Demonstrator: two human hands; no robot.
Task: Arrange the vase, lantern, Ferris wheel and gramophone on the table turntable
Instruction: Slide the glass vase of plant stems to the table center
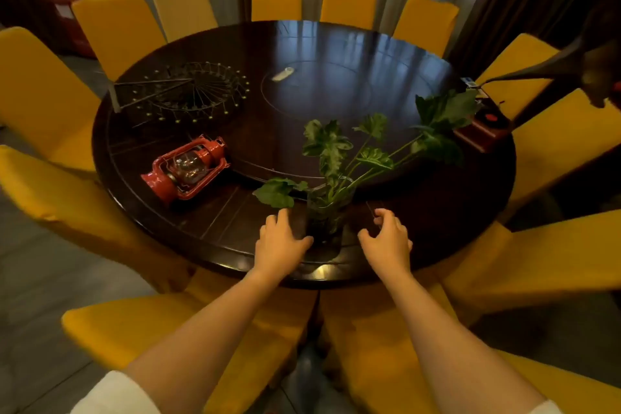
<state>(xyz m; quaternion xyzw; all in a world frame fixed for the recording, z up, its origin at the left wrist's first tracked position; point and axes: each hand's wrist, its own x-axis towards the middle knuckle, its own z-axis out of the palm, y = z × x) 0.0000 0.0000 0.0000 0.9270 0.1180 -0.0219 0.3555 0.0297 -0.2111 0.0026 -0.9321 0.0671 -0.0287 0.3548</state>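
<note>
The vase (324, 222) stands upright near the desk's (208, 232) near edge, on the outer ring, not yet on the turntable (336, 101). It looks like clear glass holding long green stems that lean up and to the right, so I judge it fragile, smooth enough to slip, and top-heavy toward the leaves; whether it holds water I cannot tell. The safest hold is low on the glass body, one hand each side, never by the stems.

The left hand (280, 242) and right hand (386, 239) flank the vase. Both are open and hold nothing: the left fingers (282, 217) are spread, with the thumb touching or just short of the glass, and the right fingers (383, 217) are loosely curled, a little apart from it.

The lantern (186, 170) lies on its side toward the desk's left edge, with a glass globe that also wants gentle handling. The Ferris wheel (181, 91) lies flat near the far-left edge, thin wire that could snag or bend. The gramophone (484, 128) sits at the right edge, its horn reaching out past the rim.

The turntable is bare but for a small pale object (283, 73) toward its far side, so there is open room straight ahead. Chairs (111, 27) ring the desk closely; the near edge is just behind the vase.
</note>
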